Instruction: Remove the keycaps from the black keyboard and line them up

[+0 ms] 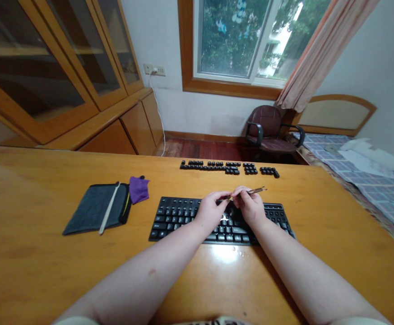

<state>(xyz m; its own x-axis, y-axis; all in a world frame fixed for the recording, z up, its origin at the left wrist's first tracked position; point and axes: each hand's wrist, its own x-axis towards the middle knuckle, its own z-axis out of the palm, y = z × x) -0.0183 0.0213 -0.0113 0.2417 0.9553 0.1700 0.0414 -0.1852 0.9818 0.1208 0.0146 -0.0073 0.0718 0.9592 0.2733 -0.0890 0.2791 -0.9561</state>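
My left hand (212,211) and my right hand (251,208) meet above the middle of a black keyboard (174,223), fingers pinched close together. A thin, brownish stick-like tool (258,190) pokes out to the right from the fingers of my right hand; its exact kind is too small to tell. Between the fingertips shows a tiny yellowish bit, and what my left fingers pinch is not clear. The keyboard's upper rows lack keycaps, while the lower rows still carry theirs. Loose black keycaps (232,171) lie in groups along the desk's far edge.
On the left of the wooden desk (115,271) lies a dark zip pouch (93,205) with a pale, long-handled stick (109,207) across it. A purple cloth (138,189) sits beside the pouch. Beyond the desk stand an office chair (266,126), a bed and a glass-doored cabinet.
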